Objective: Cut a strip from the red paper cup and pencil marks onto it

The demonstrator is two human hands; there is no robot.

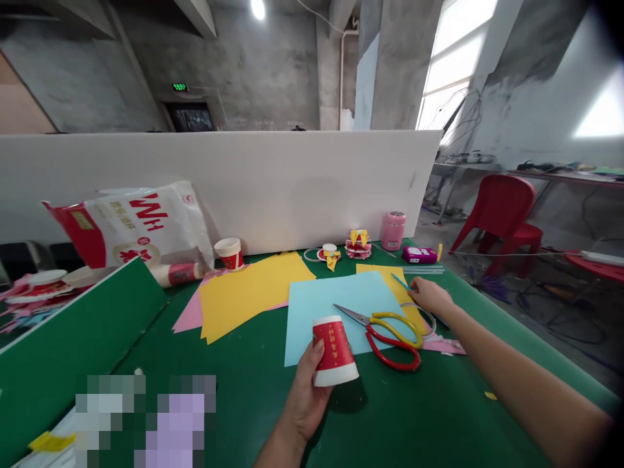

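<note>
My left hand (pixel 308 383) is wrapped round a red and white paper cup (pixel 335 351), which it holds upside down and slightly tilted above the table's front part. To the right, my right hand (pixel 429 296) has its fingers closed on a slim blue pen (pixel 400 281), low over the table. Scissors (pixel 373 322) with one yellow and one red handle lie with their blades over a light blue paper sheet (pixel 312 305). Behind them is a pale ring (pixel 429 318), partly over a yellow sheet near my right wrist.
Yellow sheets (pixel 253 286) overlap pink paper (pixel 188 315). Another paper cup (pixel 229 253), decorated cup pieces (pixel 358 244), a pink flask (pixel 392 231) and a purple packet (pixel 420 254) stand along the white partition (pixel 292 188). A plastic bag (pixel 141 224) and green divider (pixel 88 318) occupy the left.
</note>
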